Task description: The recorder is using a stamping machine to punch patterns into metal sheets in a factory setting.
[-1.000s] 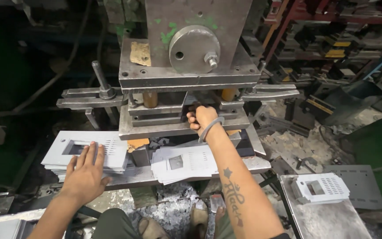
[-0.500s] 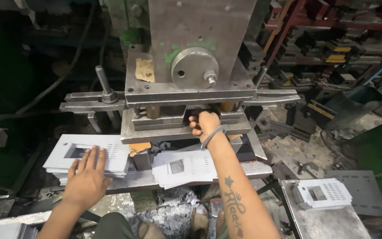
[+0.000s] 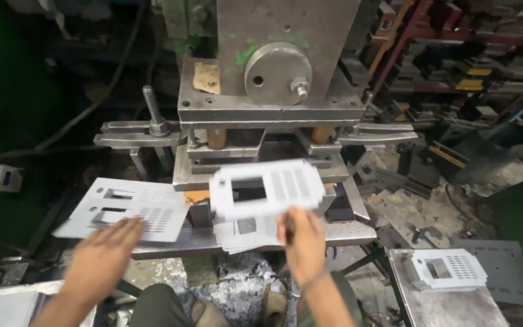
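R hand (image 3: pixel 302 242) has come back out of the press w/ a white punched plate (image 3: pixel 266 189) pinched at its near edge, held just above the loose plates (image 3: pixel 243 233) on the surface (image 3: pixel 352 231). L hand (image 3: pixel 101 260), open and flat, blurred, prob. sliding off the left stack (image 3: pixel 129 209). Beyond, die opening of the press (image 3: pixel 264 145) now stands clear, so that plate looks stamped.

Dim workshop: a red steel rack (image 3: pixel 431 42) crammed with dark metal parts, grimy floor (image 3: pixel 413 212) littered with scrap and shavings.
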